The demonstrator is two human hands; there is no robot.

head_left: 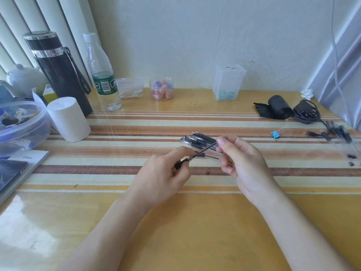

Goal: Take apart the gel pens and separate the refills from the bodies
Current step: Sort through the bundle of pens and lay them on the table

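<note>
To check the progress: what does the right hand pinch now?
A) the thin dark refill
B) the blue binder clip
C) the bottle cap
A: the right hand pinches one end of the refill, while the left hand holds the pen body at its other end.

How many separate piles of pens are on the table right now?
2. The centre pile lies just behind the right hand; the right-edge pile is blurred and partly cut off, so more may be hidden.
</note>
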